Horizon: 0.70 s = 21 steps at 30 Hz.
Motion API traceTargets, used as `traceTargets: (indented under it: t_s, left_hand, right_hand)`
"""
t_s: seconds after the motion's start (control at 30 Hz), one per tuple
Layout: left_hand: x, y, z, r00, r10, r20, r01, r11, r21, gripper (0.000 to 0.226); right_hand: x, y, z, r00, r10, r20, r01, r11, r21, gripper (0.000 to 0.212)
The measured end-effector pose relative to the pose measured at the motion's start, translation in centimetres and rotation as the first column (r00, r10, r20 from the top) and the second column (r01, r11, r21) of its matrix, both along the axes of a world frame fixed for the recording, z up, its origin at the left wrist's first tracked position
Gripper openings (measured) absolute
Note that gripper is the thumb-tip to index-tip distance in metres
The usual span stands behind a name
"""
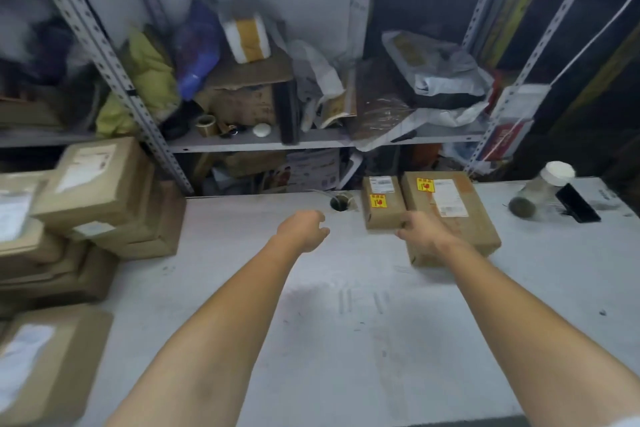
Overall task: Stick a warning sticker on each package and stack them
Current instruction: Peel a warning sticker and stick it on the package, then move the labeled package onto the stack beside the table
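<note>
Small package point(382, 210) flat on the bench point(346, 340), just right of the cable hole point(340, 202). It has a yellow warning sticker point(378, 200) mid-top, under its white shipping label. Large package point(457, 222) is further right of the hole, side by side with the small one and touching it, not stacked. Its own yellow sticker point(425, 185) is at its far left corner.

Right hand point(424, 234) is on the near edge where the two packages meet, near-right of the hole. Its fingers are hidden behind the hand and blurred, so can't tell if it grips anything. Left hand point(304, 227) hovers near-left of the hole with fingers loosely curled, holding nothing.

Pile of labelled packages point(100, 184) sits well left of the hole, no yellow stickers visible on them. White-lidded jar point(540, 191) is tilted well right of the hole, with a black object point(576, 203) beside it. Metal shelving rack point(242, 144) stands behind the hole, full of clutter.
</note>
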State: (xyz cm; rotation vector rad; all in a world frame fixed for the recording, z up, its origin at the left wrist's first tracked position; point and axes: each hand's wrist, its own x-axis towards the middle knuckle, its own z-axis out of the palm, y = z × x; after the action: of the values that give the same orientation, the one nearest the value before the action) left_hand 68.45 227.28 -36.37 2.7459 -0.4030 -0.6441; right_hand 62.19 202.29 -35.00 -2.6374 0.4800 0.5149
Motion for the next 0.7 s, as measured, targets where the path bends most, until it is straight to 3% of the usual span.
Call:
traceTargets:
  t_s: [0.1, 0.3, 0.7]
  left_hand:
    - [-0.6, 3.6, 0.8, 0.999, 0.037, 0.013, -0.037, 0.999, 0.023, 0.048]
    - [-3.0, 10.5, 1.8, 0.973, 0.225, 0.049, -0.226, 0.974, 0.014, 0.051]
    - [-13.8, 26.9, 2.3, 0.790, 0.610, 0.064, -0.613, 0.789, 0.047, 0.049]
  right_hand:
    - [0.6, 4.0, 0.6, 0.997, 0.075, 0.012, -0.074, 0.997, -0.017, 0.032]
    - [2.4, 10.5, 1.2, 0.959, 0.280, 0.038, -0.280, 0.960, -0.004, 0.052]
    - [1.0, 27.2, -0.2, 0.795, 0.606, 0.043, -0.607, 0.792, 0.064, 0.050]
